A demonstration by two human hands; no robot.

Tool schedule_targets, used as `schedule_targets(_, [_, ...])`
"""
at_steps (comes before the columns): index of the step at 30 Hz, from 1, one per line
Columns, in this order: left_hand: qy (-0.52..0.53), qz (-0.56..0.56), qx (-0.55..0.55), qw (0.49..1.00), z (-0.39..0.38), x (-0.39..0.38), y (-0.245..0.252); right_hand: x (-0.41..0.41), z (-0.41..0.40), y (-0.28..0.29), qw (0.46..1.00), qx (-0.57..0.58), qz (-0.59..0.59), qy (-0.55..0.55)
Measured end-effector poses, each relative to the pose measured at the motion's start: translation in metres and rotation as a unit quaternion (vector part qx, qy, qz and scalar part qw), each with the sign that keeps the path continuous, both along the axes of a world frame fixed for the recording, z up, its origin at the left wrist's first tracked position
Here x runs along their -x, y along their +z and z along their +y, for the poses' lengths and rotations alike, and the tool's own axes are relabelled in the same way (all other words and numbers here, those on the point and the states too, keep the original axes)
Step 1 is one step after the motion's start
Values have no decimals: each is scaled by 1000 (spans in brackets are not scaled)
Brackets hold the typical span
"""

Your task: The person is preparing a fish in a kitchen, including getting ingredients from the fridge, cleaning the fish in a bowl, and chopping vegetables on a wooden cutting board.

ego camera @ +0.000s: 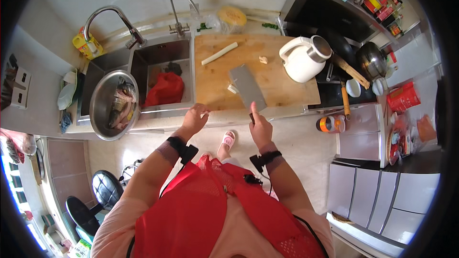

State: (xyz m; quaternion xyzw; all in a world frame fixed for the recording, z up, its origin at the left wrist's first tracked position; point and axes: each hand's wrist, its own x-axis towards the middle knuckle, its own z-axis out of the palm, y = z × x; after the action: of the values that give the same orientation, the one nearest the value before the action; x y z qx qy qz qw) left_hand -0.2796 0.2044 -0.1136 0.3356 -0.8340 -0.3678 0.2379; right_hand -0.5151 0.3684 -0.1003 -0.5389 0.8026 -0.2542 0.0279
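Note:
My right hand [260,129] grips the handle of a cleaver [247,86], whose broad blade lies over the wooden cutting board [215,96]. My left hand [195,118] is at the board's near left corner, fingers slightly spread, with nothing seen in it. Beside the blade's left edge are small pale cut pieces [232,89], perhaps of scallion. Farther back on the board lies a long white stalk [219,53], and a piece that looks like ginger [263,60] is right of it. A white electric kettle [303,59] stands at the board's right side.
A steel bowl [96,104] with cut fish rests over the left sink's near edge. A red plastic bag [165,89] lies in the sink beside the board. Behind the board sits a cut melon [232,16]. Pans and a lidded pot [371,61] stand on the stove at right.

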Motion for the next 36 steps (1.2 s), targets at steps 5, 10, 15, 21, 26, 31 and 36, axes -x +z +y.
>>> schedule_targets(5, [8,-17,9,1000,-22,31,6,24,9,-8,994,-63,19,81])
schedule_targets(10, [-21,-70,-56,996,-44,80,15,59,6,45,757,-22,-653,3])
schedule_targets(15, [-63,-95,20,993,-53,125,14,73,2,47,753,-119,-646,44])
schedule_targets(21, [-158,-84,86,980,-83,145,7,86,-7,49,699,-121,-705,23])
schedule_targets(26, [-201,-130,78,968,-91,161,15,106,-11,47,663,-152,-733,15])
schedule_targets(31, [-57,-214,-1,975,-84,174,7,107,-26,55,698,-135,-703,29])
schedule_targets(36, [-30,-100,-23,994,-87,166,1,101,-46,74,716,-130,-685,25])
